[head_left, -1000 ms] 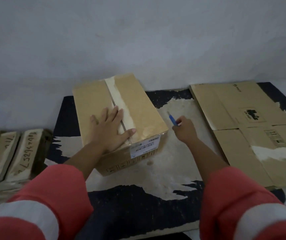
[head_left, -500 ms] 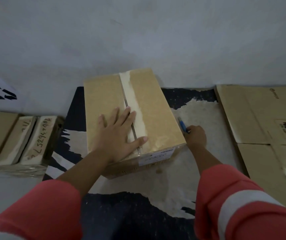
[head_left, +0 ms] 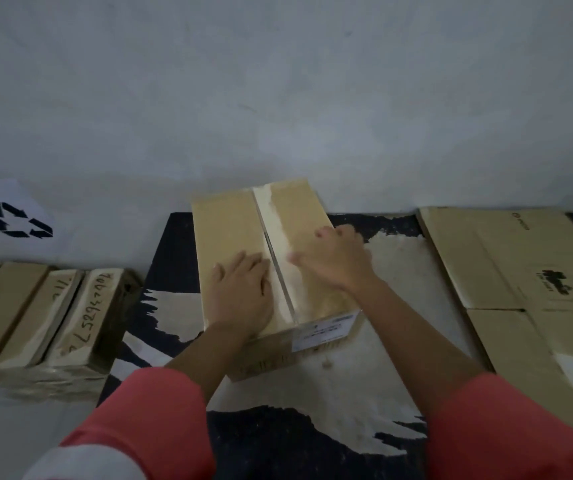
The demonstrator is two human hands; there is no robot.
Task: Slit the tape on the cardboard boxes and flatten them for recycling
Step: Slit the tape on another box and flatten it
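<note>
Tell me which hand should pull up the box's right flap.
Right, probably. The right hand sits on the right flap beside the seam; the left hand lies flat on the left flap, steadying the box.

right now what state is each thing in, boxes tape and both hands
middle box, upright, flaps shut, not flattened
tape, on the top seam; a dark line runs along it, cannot tell if cut through
left hand, flat on the box's left flap
right hand, over the right flap, blurred, grip unclear
boxes on the left, shut, taped, side by side
cardboard on the right, flattened, lying flat
</note>
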